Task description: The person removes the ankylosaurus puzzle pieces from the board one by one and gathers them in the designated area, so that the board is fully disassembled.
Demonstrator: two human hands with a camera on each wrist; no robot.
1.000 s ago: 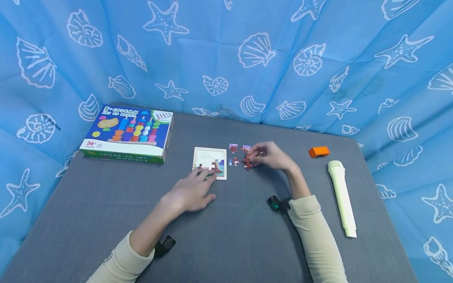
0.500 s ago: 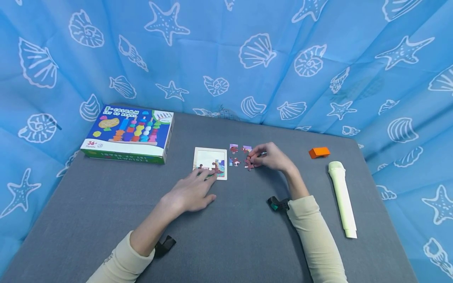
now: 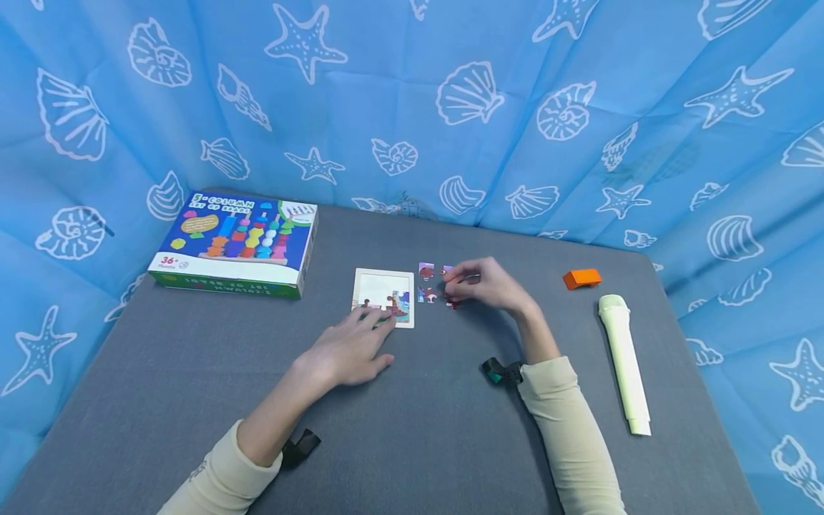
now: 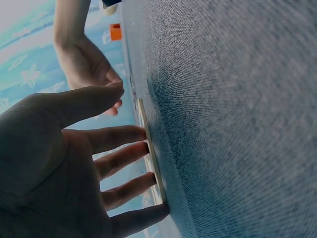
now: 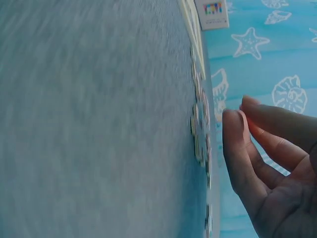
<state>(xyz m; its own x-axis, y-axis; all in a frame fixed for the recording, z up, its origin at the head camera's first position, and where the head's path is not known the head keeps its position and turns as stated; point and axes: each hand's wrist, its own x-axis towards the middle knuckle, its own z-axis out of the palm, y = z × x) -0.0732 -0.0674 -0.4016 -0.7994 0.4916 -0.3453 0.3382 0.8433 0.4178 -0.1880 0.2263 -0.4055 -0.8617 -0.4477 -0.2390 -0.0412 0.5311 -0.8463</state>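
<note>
We're likely picking pieces [image 3: 427, 272]: right hand [image 3: 486, 282] pinch narrow, can't tell if loaded; left hand [image 3: 354, 348] spread on tray [image 3: 386, 272]; next probably needs precise grasp

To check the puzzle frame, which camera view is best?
Head view: the puzzle frame is seen from above, though the left hand covers part. The left wrist view shows it nearly edge-on; the right wrist view, only a slim strip at the top.
</note>
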